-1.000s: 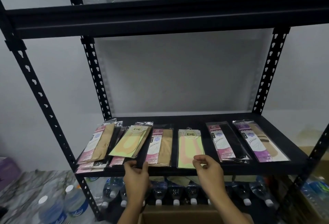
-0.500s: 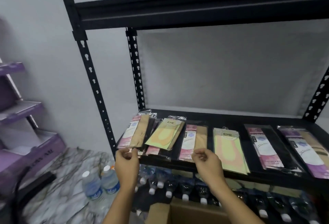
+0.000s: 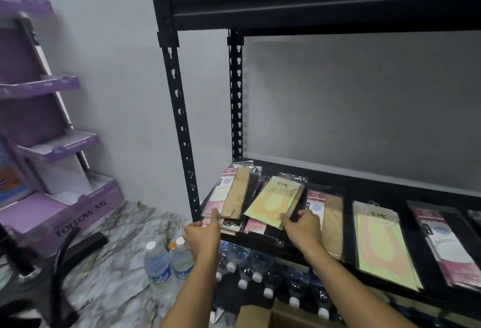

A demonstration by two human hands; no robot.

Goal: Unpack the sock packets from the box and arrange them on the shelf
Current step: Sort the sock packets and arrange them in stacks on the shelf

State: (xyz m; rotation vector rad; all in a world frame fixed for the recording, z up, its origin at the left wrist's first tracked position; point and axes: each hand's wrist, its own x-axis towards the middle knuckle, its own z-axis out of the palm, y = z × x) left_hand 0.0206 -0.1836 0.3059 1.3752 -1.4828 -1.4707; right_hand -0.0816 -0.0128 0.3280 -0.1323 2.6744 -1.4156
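Two hands work at the left end of the black metal shelf [image 3: 364, 175], where sock packets lie in a loose overlapping pile. The left hand [image 3: 201, 236] pinches the near end of the beige sock packet [image 3: 235, 193], thumb on top, fingers curled below. The right hand [image 3: 303, 228] grips the near edge of the tilted yellow-green sock packet [image 3: 274, 202] lying on that pile. Further right, a pink-and-beige packet [image 3: 328, 221], a yellow packet [image 3: 382, 244] and a pink-and-black packet [image 3: 442, 244] lie side by side, apart. An open cardboard box [image 3: 260, 314] sits below, near the water bottles [image 3: 158, 265].
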